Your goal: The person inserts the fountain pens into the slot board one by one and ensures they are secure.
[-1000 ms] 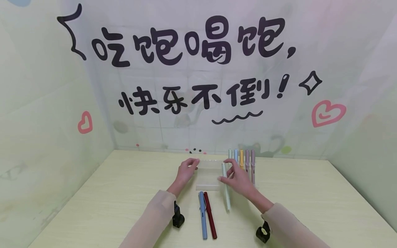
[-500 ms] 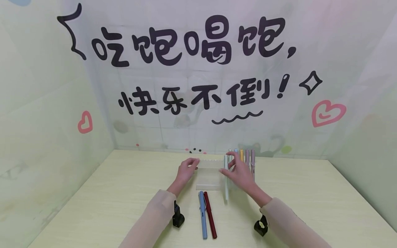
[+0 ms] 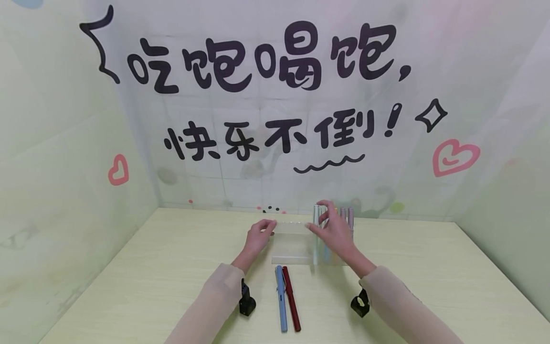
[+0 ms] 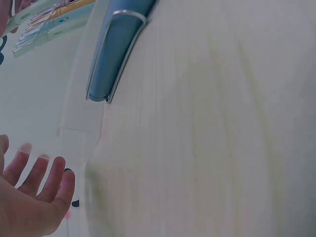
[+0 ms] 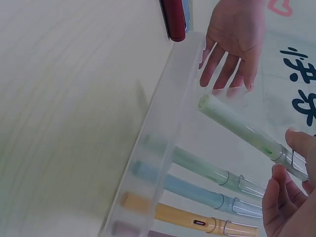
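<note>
Pale table, clear holder (image 3: pixel 292 260) on it; right hand (image 3: pixel 337 234) pinches a pale green pen (image 5: pixel 242 126) by its cap, left hand (image 3: pixel 257 236) pinches the holder's left edge. Held pen is near upright at the holder, just left of the racked pens (image 5: pixel 185 217); can't tell if seated. Blue pen (image 3: pixel 281 301) and red pen (image 3: pixel 292 301) lie in front.

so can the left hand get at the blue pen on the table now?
Likely yes: the left hand is at the clear holder and holds no pen. The blue pen lies in front of the holder with nothing on top; only the red pen sits close, on its right.
</note>
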### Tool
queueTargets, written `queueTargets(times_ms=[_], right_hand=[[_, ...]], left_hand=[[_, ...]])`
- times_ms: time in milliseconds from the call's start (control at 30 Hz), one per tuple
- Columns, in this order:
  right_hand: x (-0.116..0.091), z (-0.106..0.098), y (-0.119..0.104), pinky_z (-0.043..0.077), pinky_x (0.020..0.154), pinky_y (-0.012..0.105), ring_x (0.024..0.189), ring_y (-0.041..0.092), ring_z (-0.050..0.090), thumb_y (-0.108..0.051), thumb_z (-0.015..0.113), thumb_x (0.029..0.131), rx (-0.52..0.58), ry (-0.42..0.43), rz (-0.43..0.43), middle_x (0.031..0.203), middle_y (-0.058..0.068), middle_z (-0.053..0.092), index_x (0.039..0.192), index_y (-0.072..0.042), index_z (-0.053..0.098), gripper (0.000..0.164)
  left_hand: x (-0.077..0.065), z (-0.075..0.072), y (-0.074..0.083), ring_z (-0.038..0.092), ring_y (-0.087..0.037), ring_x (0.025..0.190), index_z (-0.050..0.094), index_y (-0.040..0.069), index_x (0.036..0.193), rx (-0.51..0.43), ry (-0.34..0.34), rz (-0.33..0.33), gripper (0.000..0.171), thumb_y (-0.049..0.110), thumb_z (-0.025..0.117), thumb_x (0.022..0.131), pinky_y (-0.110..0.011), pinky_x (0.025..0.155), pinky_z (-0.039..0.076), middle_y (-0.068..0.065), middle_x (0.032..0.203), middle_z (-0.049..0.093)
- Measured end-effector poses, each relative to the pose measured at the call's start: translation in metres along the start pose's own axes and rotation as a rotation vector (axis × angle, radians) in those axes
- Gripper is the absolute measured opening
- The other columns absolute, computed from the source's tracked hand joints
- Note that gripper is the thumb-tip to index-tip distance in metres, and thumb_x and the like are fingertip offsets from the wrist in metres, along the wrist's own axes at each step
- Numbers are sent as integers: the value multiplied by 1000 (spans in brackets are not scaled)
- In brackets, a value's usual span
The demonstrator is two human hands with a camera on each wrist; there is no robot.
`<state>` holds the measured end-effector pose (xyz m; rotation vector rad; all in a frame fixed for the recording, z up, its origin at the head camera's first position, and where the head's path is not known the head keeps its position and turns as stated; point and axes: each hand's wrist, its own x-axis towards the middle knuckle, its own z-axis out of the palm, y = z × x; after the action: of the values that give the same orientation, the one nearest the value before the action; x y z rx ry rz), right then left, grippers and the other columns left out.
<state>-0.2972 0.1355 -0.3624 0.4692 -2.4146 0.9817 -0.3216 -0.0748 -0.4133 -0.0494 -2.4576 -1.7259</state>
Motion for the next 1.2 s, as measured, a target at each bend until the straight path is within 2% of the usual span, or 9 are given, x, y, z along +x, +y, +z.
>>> queueTargets(times_ms=[100,133,400,700,767,800,933,1000,1200], right_hand=[[3,-1,1,5,94,59,70,23,49,-29,74,71,-44,35,-17,69,-4,56,117,-11,43,59],[4,-1,1,5,94,59,71,23,50,-29,74,71,-49,43,-18,69,-4,57,117,-11,43,59],[8,-1,1,5,93,61,60,16,51,-29,72,73,-24,49,8,73,-1,58,118,-11,40,58],[9,2,4,7,93,61,64,20,50,-31,72,73,-66,90,22,75,-1,60,119,-11,41,59],[9,3,4,9,93,61,63,19,50,-31,72,73,-70,91,29,75,-1,60,119,-12,40,60],[9,4,4,17,93,58,62,18,50,-31,72,73,-59,86,33,75,-1,60,119,-11,40,60],[8,6,5,45,64,38,54,14,49,-29,71,74,9,57,53,77,2,59,120,-11,39,59],[8,8,5,41,44,30,51,13,49,-27,71,75,37,47,57,78,4,59,121,-11,38,59],[6,14,8,38,41,26,49,12,47,-25,72,74,22,59,32,79,5,59,119,-11,38,58]], left_hand=[[0,0,-1,59,-23,85,60,2,105,7,0,0,33,30,50,90,-33,70,47,-11,100,59],[0,0,-1,59,-23,85,60,2,105,8,-1,0,33,29,49,91,-33,70,47,-11,100,58],[-1,1,0,59,-22,86,59,3,106,11,-6,1,36,34,49,90,-32,72,47,-9,101,58],[-1,2,1,59,-23,86,59,3,106,18,6,-7,33,31,49,91,-33,72,47,-11,102,58],[-1,1,1,59,-23,85,60,2,105,18,8,-5,33,30,49,91,-33,71,47,-11,101,58],[-2,1,0,59,-23,85,60,2,105,21,7,2,33,30,49,91,-33,71,47,-11,100,58],[-2,1,0,59,-23,84,60,2,105,22,3,11,34,31,49,91,-33,70,47,-11,99,59],[-3,0,0,59,-23,85,60,2,105,23,2,11,35,32,49,91,-33,70,47,-11,99,59],[-3,0,1,59,-23,84,60,2,105,23,4,12,35,32,49,91,-33,70,47,-11,100,59]])
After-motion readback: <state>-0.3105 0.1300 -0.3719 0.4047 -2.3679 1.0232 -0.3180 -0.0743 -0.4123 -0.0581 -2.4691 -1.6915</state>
